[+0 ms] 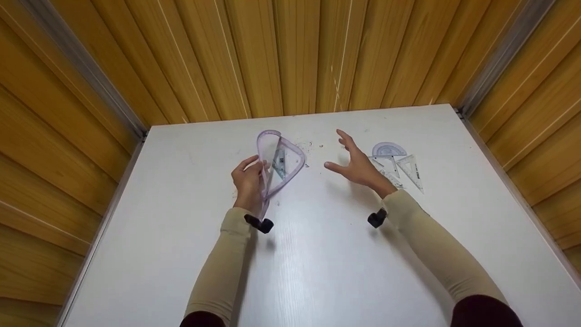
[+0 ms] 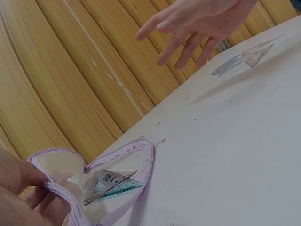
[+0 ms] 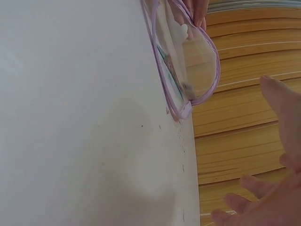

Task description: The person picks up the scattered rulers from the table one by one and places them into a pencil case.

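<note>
your left hand (image 1: 248,181) pinches the clear pouch (image 1: 279,161) by its near edge, mouth gaping, at the table's far middle. one set square (image 2: 110,185) already lies inside. your right hand (image 1: 358,163) hovers with fingers spread, holding nothing. the protractor (image 1: 388,150) and other set squares (image 1: 411,170) lie just right of it, so packing looks partly done. white table (image 1: 317,263), wooden slat walls (image 1: 290,54).

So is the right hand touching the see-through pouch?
Apart. The head view shows bare white table between the right hand and the pouch, which the left hand holds open.
</note>
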`<action>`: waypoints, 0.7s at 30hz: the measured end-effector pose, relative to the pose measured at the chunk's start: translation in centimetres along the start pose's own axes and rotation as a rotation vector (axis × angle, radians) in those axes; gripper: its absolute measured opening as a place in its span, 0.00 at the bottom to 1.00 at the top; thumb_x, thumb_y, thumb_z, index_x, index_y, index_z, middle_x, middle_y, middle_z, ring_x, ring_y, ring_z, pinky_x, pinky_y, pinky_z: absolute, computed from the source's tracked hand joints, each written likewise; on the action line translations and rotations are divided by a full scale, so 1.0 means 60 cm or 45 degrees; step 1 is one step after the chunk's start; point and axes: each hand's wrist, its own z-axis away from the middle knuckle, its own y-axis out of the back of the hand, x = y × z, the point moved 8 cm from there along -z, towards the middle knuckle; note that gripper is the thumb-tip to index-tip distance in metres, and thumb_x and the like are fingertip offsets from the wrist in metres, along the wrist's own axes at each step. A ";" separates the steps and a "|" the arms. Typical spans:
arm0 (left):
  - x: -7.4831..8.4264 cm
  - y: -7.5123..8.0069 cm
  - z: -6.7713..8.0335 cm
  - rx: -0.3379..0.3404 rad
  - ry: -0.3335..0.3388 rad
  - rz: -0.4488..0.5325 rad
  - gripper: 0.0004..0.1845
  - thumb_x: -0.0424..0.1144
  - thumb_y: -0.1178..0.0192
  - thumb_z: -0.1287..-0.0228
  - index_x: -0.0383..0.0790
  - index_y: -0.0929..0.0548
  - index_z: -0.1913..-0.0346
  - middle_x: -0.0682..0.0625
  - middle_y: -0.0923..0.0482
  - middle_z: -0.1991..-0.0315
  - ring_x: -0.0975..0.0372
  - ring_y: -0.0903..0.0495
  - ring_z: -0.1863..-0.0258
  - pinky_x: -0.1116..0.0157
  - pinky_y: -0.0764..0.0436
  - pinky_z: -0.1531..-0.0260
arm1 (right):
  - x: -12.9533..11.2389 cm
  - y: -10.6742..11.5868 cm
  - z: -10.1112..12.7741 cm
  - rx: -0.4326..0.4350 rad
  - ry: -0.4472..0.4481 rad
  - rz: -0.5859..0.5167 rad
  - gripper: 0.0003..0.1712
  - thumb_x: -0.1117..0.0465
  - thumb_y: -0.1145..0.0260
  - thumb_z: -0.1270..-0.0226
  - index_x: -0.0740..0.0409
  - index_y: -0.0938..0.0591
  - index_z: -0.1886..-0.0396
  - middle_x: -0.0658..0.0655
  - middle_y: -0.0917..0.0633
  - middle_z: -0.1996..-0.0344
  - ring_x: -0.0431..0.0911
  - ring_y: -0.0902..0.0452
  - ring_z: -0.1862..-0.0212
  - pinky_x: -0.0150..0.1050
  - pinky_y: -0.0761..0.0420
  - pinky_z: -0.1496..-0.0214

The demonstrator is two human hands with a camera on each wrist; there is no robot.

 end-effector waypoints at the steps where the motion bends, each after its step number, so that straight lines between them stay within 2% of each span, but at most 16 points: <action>1: 0.000 0.000 0.000 -0.001 0.005 0.003 0.16 0.30 0.34 0.32 0.35 0.15 0.43 0.40 0.12 0.54 0.54 0.14 0.56 0.62 0.16 0.58 | 0.002 0.004 0.004 0.007 0.006 0.008 0.63 0.33 0.26 0.42 0.29 0.55 0.17 0.58 0.44 0.19 0.60 0.50 0.20 0.68 0.43 0.26; 6: 0.001 -0.003 -0.002 -0.017 0.000 0.014 0.15 0.30 0.35 0.32 0.34 0.15 0.43 0.38 0.12 0.55 0.52 0.12 0.56 0.62 0.15 0.60 | 0.016 0.027 0.028 0.036 0.023 0.040 0.63 0.40 0.23 0.39 0.34 0.56 0.16 0.60 0.47 0.18 0.61 0.51 0.19 0.66 0.46 0.24; 10: 0.003 -0.001 -0.001 -0.022 -0.019 -0.007 0.15 0.30 0.36 0.31 0.35 0.15 0.43 0.38 0.12 0.55 0.52 0.12 0.56 0.62 0.15 0.60 | 0.030 0.047 0.043 0.062 -0.005 0.080 0.66 0.42 0.23 0.39 0.34 0.59 0.16 0.60 0.48 0.18 0.60 0.51 0.19 0.66 0.46 0.24; 14: 0.002 0.001 0.001 -0.027 -0.008 -0.018 0.14 0.32 0.35 0.31 0.37 0.14 0.44 0.41 0.12 0.56 0.52 0.12 0.56 0.61 0.15 0.59 | 0.047 0.067 0.055 0.102 -0.078 0.105 0.69 0.42 0.22 0.41 0.32 0.63 0.16 0.60 0.49 0.18 0.60 0.50 0.19 0.65 0.43 0.25; 21: 0.000 0.000 -0.001 -0.042 0.006 -0.013 0.13 0.32 0.36 0.30 0.40 0.14 0.45 0.41 0.12 0.55 0.53 0.12 0.55 0.61 0.16 0.58 | 0.074 0.091 0.081 0.127 -0.185 0.136 0.71 0.43 0.21 0.41 0.33 0.66 0.16 0.69 0.44 0.20 0.68 0.47 0.22 0.68 0.41 0.28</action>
